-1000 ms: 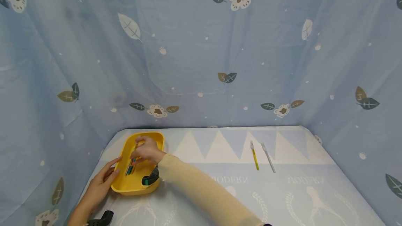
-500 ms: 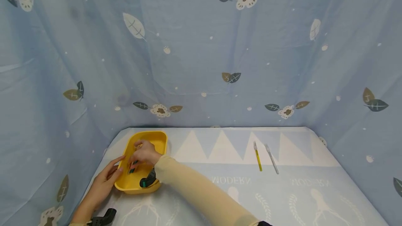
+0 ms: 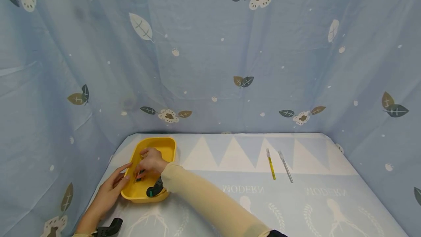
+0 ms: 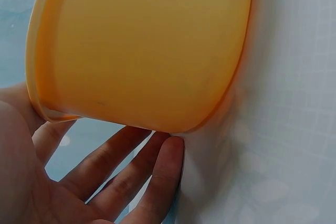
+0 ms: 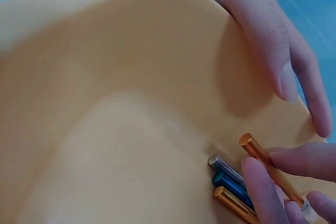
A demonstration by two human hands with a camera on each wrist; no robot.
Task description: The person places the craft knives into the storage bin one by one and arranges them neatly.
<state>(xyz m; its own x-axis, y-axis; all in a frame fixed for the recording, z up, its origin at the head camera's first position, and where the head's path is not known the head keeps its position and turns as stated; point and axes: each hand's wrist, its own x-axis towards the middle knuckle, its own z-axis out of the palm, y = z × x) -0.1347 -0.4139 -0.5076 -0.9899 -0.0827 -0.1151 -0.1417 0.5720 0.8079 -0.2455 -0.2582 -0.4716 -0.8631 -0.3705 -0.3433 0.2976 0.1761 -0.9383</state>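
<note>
Orange tool (image 5: pixel 283 182) pinched by R hand (image 3: pixel 151 160) in yellow tray (image 3: pixel 166 143); L hand (image 3: pixel 110 189) fingers apart at rim. Prob. pick-up step; next, req. lift clear.

Yellow tray (image 3: pixel 167 149): looked like smooth plastic, softly glossy outside.
Upper orange pen (image 5: pixel 258 151): had a shiny metallic end and a finely roughened shaft.
Silver pen (image 5: pixel 225 163), blue pen (image 5: pixel 230 183), lower orange pen (image 5: pixel 234 204): gleamed like polished metal.
Yellow pen (image 3: pixel 271 166): appeared glossy.
Backdrop (image 3: pixel 197 54): was matt, printed cloth, lightly creased.
Table cover (image 3: pixel 322 182): looked smooth; its material was unclear.
Sleeve (image 3: pixel 210 196): was soft, matt cloth.
Wrist mount (image 3: pixel 110 227): looked like black plastic.
</note>
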